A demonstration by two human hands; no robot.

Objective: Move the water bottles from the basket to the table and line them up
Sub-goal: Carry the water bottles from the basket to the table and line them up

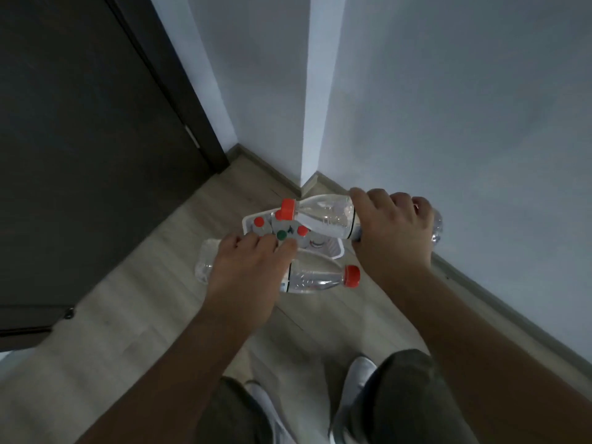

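A white basket (333, 251) stands on the wooden floor by a wall corner, with several clear bottles upright in it, their caps red and one green (281, 234). My right hand (390, 229) grips a clear bottle with a red cap (323, 216), held sideways above the basket, cap pointing left. My left hand (250, 267) grips another clear red-capped bottle (314, 278), also sideways, cap pointing right, just in front of the basket. Both hands hide the bottles' middles. No table is in view.
A dark door (80, 155) fills the left side. Grey walls meet at a corner (312, 123) right behind the basket. My two shoes (355, 389) stand on the floor below, close to the basket.
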